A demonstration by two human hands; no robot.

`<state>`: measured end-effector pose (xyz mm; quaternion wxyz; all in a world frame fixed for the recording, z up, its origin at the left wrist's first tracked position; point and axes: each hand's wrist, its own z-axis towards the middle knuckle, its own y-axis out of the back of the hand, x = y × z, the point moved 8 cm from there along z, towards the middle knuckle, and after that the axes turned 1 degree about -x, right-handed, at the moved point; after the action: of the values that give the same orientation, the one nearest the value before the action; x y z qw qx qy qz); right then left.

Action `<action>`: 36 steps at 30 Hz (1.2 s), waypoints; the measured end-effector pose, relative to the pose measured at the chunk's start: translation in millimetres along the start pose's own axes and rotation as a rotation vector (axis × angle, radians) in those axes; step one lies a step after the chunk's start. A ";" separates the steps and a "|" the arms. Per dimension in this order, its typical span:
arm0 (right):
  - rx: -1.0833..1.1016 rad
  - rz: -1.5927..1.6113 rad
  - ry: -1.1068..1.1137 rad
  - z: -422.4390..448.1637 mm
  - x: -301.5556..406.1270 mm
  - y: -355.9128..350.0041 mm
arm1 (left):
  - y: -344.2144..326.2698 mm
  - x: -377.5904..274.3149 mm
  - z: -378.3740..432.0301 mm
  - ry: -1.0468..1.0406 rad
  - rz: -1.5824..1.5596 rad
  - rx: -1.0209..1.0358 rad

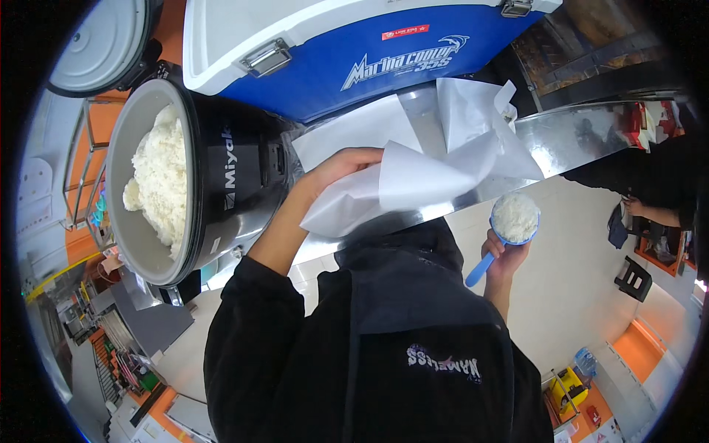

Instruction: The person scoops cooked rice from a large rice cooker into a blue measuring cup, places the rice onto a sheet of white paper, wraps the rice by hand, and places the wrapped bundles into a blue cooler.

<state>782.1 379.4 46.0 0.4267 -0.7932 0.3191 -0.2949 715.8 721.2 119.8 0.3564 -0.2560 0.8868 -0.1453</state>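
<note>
My left hand is at a sheet of white wrapping paper, holding it with the fingertips hidden behind its curled part. More white sheets lie beneath and beyond on the metal counter. My right hand grips a blue plastic scoop, heaped with white rice, beyond the counter's near edge. On the left, a black rice cooker stands open with a large mound of cooked rice inside.
A blue and white cooler box stands behind the papers. The cooker's round lid is raised at the upper left. At the right, another person's hand is near dark cloth. Red and white packets lie at the counter's far right.
</note>
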 end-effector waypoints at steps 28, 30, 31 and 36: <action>0.090 -0.041 -0.239 43.3 -76.7 -66.1 | 88.1 71.1 29.5 -0.694 1.488 -0.978; 0.098 -0.097 -0.263 50.1 -86.2 -68.2 | 92.8 75.0 41.4 -0.671 1.558 -0.938; 0.100 -0.104 -0.272 50.4 -88.8 -71.5 | 96.8 72.5 44.5 -0.667 1.550 -0.948; 0.097 -0.146 -0.325 55.6 -96.9 -78.7 | 98.3 51.7 64.3 -0.785 1.636 -0.720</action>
<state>783.0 514.0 69.5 0.4877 -0.8300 0.1728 -0.2082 695.0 768.8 2.4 0.5179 0.3147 0.6001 0.5222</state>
